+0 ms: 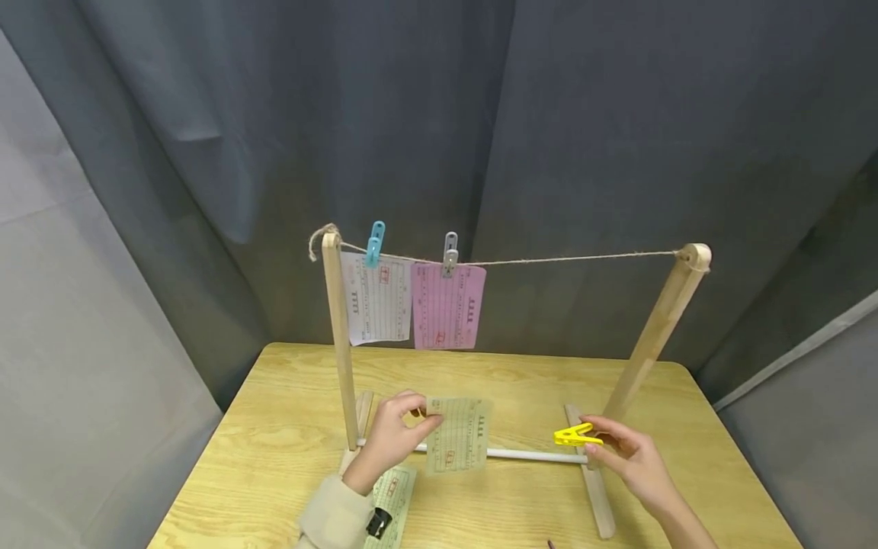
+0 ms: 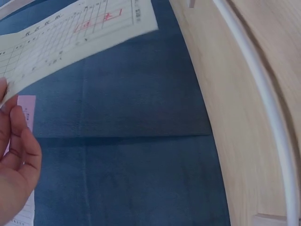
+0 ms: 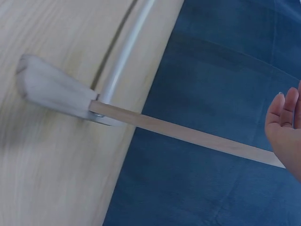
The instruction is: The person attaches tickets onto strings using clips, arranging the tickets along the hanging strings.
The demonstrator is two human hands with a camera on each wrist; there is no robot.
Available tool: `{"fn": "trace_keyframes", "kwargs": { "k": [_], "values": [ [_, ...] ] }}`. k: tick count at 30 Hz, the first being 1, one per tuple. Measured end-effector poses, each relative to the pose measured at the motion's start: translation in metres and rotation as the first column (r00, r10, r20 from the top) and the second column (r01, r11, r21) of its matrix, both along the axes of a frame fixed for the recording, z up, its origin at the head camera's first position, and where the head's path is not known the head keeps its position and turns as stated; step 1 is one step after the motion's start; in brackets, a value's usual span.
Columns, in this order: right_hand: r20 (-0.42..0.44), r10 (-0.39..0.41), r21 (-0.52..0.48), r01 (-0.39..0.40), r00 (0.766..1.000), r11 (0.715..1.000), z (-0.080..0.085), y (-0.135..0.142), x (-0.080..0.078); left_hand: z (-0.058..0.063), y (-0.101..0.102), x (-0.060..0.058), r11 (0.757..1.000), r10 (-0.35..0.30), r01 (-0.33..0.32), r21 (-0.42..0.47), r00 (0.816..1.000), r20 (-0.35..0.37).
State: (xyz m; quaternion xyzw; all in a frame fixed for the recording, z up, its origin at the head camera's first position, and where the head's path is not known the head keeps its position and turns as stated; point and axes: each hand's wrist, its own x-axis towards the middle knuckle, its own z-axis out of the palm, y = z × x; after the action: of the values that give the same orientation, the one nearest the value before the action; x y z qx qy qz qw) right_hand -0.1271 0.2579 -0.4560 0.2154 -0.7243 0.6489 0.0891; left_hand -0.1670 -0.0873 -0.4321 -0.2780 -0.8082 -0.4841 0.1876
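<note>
My left hand (image 1: 396, 433) pinches a pale yellow-green printed slip (image 1: 458, 435) by its upper left corner, holding it up in front of the stand. In the left wrist view the same slip (image 2: 84, 37) stretches away from the fingertips. A yellow clothespin (image 1: 575, 435) sits between the thumb and fingers of my right hand (image 1: 627, 457), near the base of the right post. On the string (image 1: 569, 259) hang a white slip (image 1: 377, 305) under a blue clothespin (image 1: 375, 244) and a pink slip (image 1: 449, 309) under a grey clothespin (image 1: 450, 255).
Wooden posts (image 1: 339, 343) (image 1: 652, 335) carry the string, joined low down by a white rod (image 1: 531, 455). Another greenish slip (image 1: 392, 496) lies on the wooden table (image 1: 226, 465), partly behind my left sleeve (image 1: 336, 515). Dark curtains (image 1: 590, 152) hang behind.
</note>
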Motion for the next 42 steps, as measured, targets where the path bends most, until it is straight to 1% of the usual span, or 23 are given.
{"fn": "trace_keyframes", "kwargs": {
  "k": [4,10,16,20,25,28,31,33,35,37,39,40,41,42],
  "values": [
    [-0.011,-0.002,-0.031,0.002,1.000,1.000,0.006,-0.001,-0.002,0.004,0.005,0.001,1.000,0.004,-0.004,0.016,1.000,0.000],
    [-0.095,0.010,-0.119,-0.022,0.995,0.993,0.018,-0.002,-0.009,0.015,0.014,-0.001,0.999,-0.013,0.013,0.046,1.000,-0.003],
    [-0.180,0.031,-0.179,-0.064,0.983,0.982,0.033,-0.004,-0.016,0.026,0.023,-0.006,0.996,-0.036,0.040,0.080,0.998,-0.057],
    [-0.203,0.038,-0.186,-0.077,0.978,0.979,0.043,-0.006,-0.019,0.031,0.029,-0.009,0.993,-0.044,0.053,0.101,0.994,-0.095],
    [-0.219,0.069,-0.186,-0.112,0.973,0.976,0.055,-0.007,-0.024,0.037,0.033,-0.011,0.992,-0.041,0.053,0.117,0.994,-0.099],
    [-0.226,0.074,-0.248,-0.131,0.971,0.960,0.062,-0.008,-0.027,0.041,0.036,-0.014,0.989,-0.043,0.058,0.139,0.993,-0.110],
    [-0.223,0.063,-0.332,-0.137,0.973,0.933,0.070,-0.011,-0.031,0.046,0.041,-0.017,0.984,-0.050,0.068,0.163,0.992,-0.113],
    [-0.220,0.055,-0.391,-0.140,0.974,0.910,0.076,-0.013,-0.033,0.051,0.044,-0.018,0.982,-0.051,0.070,0.175,0.992,-0.111],
    [-0.219,0.053,-0.445,-0.148,0.974,0.883,0.082,-0.016,-0.036,0.063,0.046,-0.014,0.980,-0.052,0.071,0.185,0.993,-0.108],
    [-0.225,0.044,-0.462,-0.147,0.973,0.875,0.089,-0.019,-0.038,0.073,0.049,-0.010,0.978,-0.053,0.073,0.195,0.993,-0.107],
    [-0.238,0.046,-0.465,-0.155,0.970,0.872,0.095,-0.021,-0.041,0.083,0.050,-0.006,0.975,-0.057,0.080,0.207,0.992,-0.115],
    [-0.238,0.035,-0.459,-0.144,0.971,0.877,0.098,-0.022,-0.042,0.088,0.051,-0.004,0.973,-0.058,0.084,0.213,0.991,-0.125],
    [-0.242,0.023,-0.444,-0.131,0.970,0.886,0.101,-0.023,-0.043,0.089,0.052,-0.005,0.972,-0.058,0.085,0.219,0.990,-0.130],
    [-0.248,0.018,-0.437,-0.129,0.969,0.890,0.104,-0.023,-0.044,0.091,0.053,-0.005,0.971,-0.055,0.085,0.223,0.989,-0.139]
  ]
}}
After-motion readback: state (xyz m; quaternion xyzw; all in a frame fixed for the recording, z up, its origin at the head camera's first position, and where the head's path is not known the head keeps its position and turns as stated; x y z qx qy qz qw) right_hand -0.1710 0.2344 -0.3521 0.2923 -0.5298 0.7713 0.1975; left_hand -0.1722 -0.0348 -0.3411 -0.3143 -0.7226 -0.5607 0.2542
